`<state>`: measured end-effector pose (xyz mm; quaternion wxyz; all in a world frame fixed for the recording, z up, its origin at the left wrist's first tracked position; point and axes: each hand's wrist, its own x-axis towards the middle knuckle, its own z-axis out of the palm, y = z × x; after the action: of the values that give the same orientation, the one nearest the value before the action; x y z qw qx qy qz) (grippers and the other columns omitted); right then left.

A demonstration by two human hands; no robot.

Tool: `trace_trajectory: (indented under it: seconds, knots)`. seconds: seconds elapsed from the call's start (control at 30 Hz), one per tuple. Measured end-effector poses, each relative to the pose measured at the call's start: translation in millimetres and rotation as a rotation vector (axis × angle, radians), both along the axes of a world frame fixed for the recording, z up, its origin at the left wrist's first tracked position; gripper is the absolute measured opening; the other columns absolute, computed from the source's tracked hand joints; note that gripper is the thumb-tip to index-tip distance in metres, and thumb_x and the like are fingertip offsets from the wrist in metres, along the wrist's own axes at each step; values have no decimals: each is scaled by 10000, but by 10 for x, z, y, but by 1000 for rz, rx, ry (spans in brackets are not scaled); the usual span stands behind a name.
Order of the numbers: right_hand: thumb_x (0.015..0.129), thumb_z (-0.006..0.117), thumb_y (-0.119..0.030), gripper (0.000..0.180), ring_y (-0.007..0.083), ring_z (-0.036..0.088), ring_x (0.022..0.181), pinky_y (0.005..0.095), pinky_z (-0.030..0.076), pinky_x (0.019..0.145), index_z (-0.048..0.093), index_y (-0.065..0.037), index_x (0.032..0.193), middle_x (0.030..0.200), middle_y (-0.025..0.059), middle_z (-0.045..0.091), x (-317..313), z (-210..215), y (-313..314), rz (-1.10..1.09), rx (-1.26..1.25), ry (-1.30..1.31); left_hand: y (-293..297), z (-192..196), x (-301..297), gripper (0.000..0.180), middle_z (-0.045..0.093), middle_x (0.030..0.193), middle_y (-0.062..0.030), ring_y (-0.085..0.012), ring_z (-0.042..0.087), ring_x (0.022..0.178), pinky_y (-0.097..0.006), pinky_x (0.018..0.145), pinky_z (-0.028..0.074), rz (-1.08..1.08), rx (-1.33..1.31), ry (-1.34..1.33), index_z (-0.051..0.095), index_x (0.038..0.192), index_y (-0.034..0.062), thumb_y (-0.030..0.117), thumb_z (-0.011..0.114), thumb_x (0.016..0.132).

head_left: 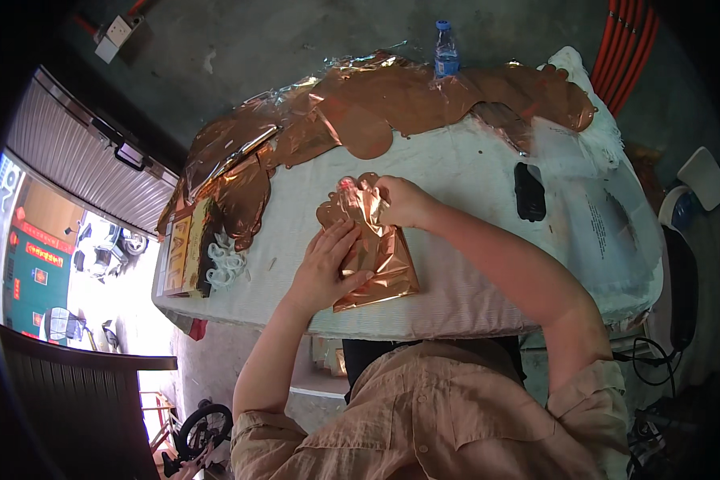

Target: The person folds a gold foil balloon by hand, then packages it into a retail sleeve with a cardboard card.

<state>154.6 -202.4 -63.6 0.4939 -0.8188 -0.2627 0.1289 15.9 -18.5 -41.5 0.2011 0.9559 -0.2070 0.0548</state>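
Observation:
A flat, folded rose-gold foil balloon (380, 268) lies on the white-covered table (456, 288) right in front of me. My left hand (326, 264) rests flat on its left side, fingers spread, pressing it down. My right hand (402, 200) pinches the crumpled upper end of the same foil piece. Both forearms come in from the lower edge.
A big heap of rose-gold foil balloons (360, 112) covers the table's far side, with a plastic water bottle (446, 50) behind it. A black phone-like object (529, 192) lies right of my hands. Flat packets (186, 248) and white ribbon coils (226, 262) sit at the left edge.

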Motion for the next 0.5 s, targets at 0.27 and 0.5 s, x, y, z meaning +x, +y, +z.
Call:
trace_trajectory:
  seconds: [0.27, 0.5]
  knots:
    - [632, 710, -32, 479, 138, 588, 808, 298, 488, 681, 539, 1, 1078, 893, 103, 614, 20, -97, 66, -47, -18, -69, 16, -5, -3, 709, 421, 1427, -142, -300, 356, 1352, -457, 1122, 252, 9, 16, -7, 457, 1355, 48, 360, 719, 776]
    - [685, 728, -65, 455, 104, 557, 617, 282, 461, 562, 513, -4, 1082, 748, 50, 593, -145, 8, -172, -5, 116, 23, 3, -2, -1, 709, 416, 1432, -135, -293, 351, 1356, -451, 1124, 249, 12, 28, 7, 458, 1356, 48, 368, 712, 776]
